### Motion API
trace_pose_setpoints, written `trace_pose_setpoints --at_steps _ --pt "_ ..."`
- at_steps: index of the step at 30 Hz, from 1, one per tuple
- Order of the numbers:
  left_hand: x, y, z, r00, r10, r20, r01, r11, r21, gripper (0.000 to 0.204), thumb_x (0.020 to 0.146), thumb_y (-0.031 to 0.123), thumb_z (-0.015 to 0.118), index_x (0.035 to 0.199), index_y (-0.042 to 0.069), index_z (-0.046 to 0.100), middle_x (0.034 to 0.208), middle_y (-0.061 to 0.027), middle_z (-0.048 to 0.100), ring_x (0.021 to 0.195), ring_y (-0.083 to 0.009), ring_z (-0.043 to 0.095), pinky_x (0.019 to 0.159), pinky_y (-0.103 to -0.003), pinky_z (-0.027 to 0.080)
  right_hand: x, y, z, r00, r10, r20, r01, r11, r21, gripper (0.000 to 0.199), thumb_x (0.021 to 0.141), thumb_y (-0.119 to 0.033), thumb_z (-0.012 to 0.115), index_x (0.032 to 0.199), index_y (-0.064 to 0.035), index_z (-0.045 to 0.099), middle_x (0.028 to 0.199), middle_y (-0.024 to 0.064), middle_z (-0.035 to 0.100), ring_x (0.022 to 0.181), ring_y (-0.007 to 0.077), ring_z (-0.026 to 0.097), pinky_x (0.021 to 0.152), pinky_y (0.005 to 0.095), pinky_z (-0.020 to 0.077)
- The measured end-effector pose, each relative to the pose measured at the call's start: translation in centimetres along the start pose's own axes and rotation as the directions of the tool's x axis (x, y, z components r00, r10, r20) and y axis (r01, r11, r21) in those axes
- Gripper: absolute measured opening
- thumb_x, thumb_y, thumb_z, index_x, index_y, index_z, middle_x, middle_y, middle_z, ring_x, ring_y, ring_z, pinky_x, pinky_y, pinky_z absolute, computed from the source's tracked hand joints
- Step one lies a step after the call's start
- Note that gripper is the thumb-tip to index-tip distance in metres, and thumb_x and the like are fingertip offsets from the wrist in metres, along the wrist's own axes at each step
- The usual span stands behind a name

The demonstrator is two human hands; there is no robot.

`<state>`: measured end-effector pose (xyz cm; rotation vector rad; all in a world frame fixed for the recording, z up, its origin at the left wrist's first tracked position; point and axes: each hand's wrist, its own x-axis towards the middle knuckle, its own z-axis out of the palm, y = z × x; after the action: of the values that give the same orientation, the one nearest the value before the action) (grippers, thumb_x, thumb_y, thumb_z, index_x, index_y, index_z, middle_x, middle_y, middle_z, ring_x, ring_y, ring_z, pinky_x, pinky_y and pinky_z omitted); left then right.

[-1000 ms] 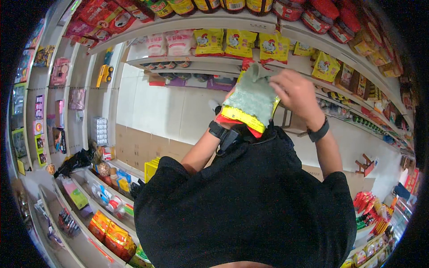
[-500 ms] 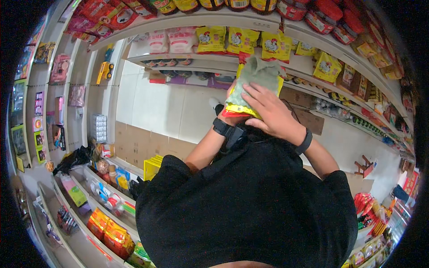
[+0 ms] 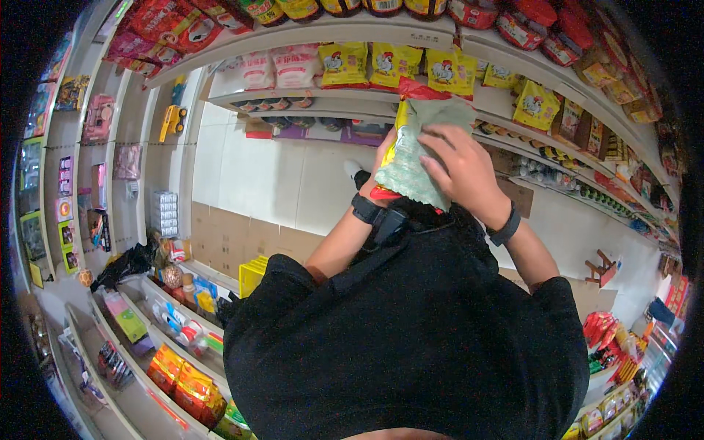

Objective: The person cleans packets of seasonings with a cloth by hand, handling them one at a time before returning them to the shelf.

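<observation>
Curved white shelves [image 3: 323, 33] of smooth painted board ring the view from 7 round to 4 o'clock, packed with glossy packets. A black matte shirt [image 3: 411, 345] fills the lower middle, at 6 o'clock. White floor tiles [image 3: 257, 176] and flat brown cardboard [image 3: 235, 238] lie at 10 o'clock of the shirt.

Just above the shirt, at 12 o'clock, both hands are together on a packet [image 3: 407, 158]: a flat, crinkled foil pouch, yellow and red along its left edge, with a pale green speckled face. The right hand [image 3: 466, 172] lies spread across that face, fingers pressing on its upper right part; a black band [image 3: 504, 226] circles the wrist. The left hand [image 3: 381, 158] is mostly hidden behind the packet's left edge, so its grip cannot be told; a black watch [image 3: 368, 209] sits on that wrist at the packet's 7 o'clock.

Yellow packets [image 3: 396, 66] hang in a row on the shelf at the packet's 12 o'clock. A small yellow crate [image 3: 253, 273] sits at 9 o'clock of the shirt.
</observation>
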<state>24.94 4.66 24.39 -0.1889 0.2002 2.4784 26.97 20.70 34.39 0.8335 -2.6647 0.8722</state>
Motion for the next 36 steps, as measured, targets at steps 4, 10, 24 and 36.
trace_pose_setpoints --at_steps 4,10,24,36 --pt "-0.6 -0.7 1.8 0.981 -0.037 -0.188 0.057 0.993 0.101 0.039 0.093 0.042 0.037 0.11 0.011 0.053 0.099 -0.0077 0.061 0.088 -0.0225 0.062 0.077 -0.039 0.052 0.6 0.9 0.0 0.999 0.038 -0.017 -0.038 0.998 -0.058 0.032 0.077 -0.018 0.061 0.106 -0.0073 0.055 0.111 0.0113 0.054 0.103 0.0305 0.052 0.085 0.0387 0.0439" --pt "-0.2 0.0 -1.9 0.965 -0.166 0.205 0.178 0.983 -0.042 0.051 0.093 0.041 0.031 0.131 0.008 0.037 0.125 -0.0143 0.049 0.112 -0.0305 0.051 0.095 -0.047 0.04 1.4 1.1 -0.3 0.998 0.023 -0.064 -0.03 0.994 -0.109 0.04 0.076 -0.022 0.062 0.114 -0.0107 0.051 0.121 0.0124 0.049 0.111 0.0317 0.048 0.092 0.0405 0.0407" --pt "-0.6 -0.4 1.2 0.993 -0.089 -0.078 0.107 0.957 0.271 0.052 0.092 0.044 0.037 0.13 0.008 0.039 0.123 -0.014 0.051 0.11 -0.0297 0.052 0.095 -0.046 0.041 3.6 3.4 -2.1 0.982 0.064 -0.176 -0.088 0.987 -0.136 0.056 0.077 -0.024 0.063 0.127 -0.009 0.043 0.133 0.0154 0.039 0.121 0.0348 0.038 0.101 0.0417 0.0325" --pt "0.6 -0.6 -1.2 0.984 -0.1 0.151 0.11 0.992 -0.062 0.05 0.093 0.043 0.034 0.129 0.009 0.04 0.123 -0.0137 0.05 0.109 -0.0288 0.053 0.094 -0.045 0.041 2.6 1.4 1.0 0.963 0.061 -0.262 -0.084 0.994 -0.075 0.057 0.078 -0.023 0.061 0.126 0.0002 0.041 0.133 0.0198 0.039 0.124 0.0357 0.035 0.103 0.0437 0.0277"
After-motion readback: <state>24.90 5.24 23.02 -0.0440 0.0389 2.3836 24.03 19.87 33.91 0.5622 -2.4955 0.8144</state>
